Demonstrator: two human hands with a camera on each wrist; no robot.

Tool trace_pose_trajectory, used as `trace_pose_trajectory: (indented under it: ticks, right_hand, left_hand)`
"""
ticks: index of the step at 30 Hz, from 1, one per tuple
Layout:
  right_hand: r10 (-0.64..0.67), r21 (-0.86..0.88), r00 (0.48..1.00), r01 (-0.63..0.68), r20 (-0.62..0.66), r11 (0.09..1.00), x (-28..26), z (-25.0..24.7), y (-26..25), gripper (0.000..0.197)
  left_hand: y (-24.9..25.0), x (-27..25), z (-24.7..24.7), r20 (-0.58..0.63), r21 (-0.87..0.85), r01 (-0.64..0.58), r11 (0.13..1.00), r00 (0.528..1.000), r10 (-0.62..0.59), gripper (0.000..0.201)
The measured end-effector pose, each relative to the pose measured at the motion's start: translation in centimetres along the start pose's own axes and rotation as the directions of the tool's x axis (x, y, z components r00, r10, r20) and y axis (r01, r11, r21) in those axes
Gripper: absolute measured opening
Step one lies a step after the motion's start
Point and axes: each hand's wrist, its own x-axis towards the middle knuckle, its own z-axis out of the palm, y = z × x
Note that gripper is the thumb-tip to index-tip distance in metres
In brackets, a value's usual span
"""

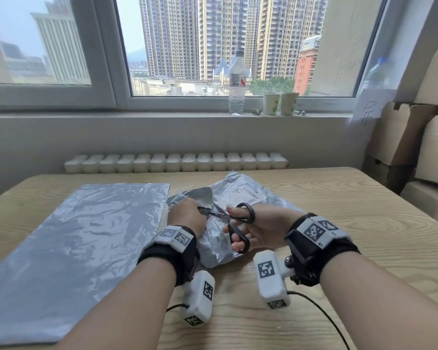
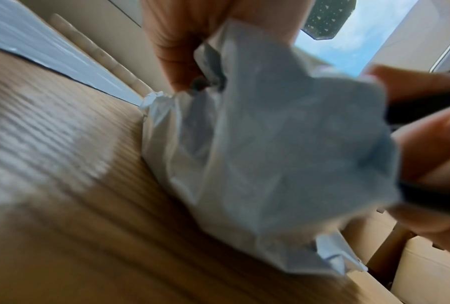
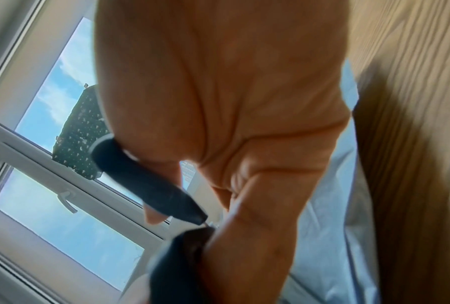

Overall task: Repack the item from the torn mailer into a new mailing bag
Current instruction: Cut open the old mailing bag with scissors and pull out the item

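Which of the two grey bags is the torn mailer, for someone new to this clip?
On the wooden table, two grey bags lie side by side. The torn mailer is the crumpled one under both hands, with a white shipping label; the new mailing bag lies flat.

On the table [image 1: 339, 198], a flat mailing bag [image 1: 74, 236] lies left of the torn mailer [image 1: 228, 195]; bottle [image 1: 236, 84] and cups [image 1: 280, 103] stand behind on the windowsill [image 1: 137, 114].

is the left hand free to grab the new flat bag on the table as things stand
Probably not right away. The left hand is gripping the torn mailer while the right hand works the scissors at it. The new bag lies flat just to its left with nothing between, so letting go should suffice.
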Motion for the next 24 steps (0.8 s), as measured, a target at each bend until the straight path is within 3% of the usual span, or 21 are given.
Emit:
trace_pose_trajectory:
  ticks: [5, 14, 20, 24]
  right_hand:
    - [0.008, 0.048, 0.999, -0.006, -0.038, 0.999, 1.7, 0.8, 0.0, 0.047]
    - [-0.115, 0.173, 0.974, 0.149, -0.194, 0.974, 2.9, 2.4, 0.3, 0.031]
    - [-0.151, 0.146, 0.968, 0.182, -0.202, 0.972, 2.1, 2.1, 0.3, 0.032]
    - [-0.119, 0.028, 0.987, 0.123, -0.108, 0.992, 1.1, 1.7, -0.4, 0.047]
  left_hand:
    - [-0.2, 0.2, 0.3, -0.017, 0.005, -0.033, 0.999, 0.999, 0.033, 0.019]
    - [-0.2, 0.1, 0.2, -0.013, -0.023, -0.032, 0.999, 0.999, 0.031, 0.023]
    - [0.4, -0.2, -0.8, 0.064, -0.095, 0.013, 0.995, 0.998, -0.007, 0.018]
    - [0.4, 0.2, -2.3, 0.08, -0.156, 0.068, 0.985, 0.995, -0.056, 0.017]
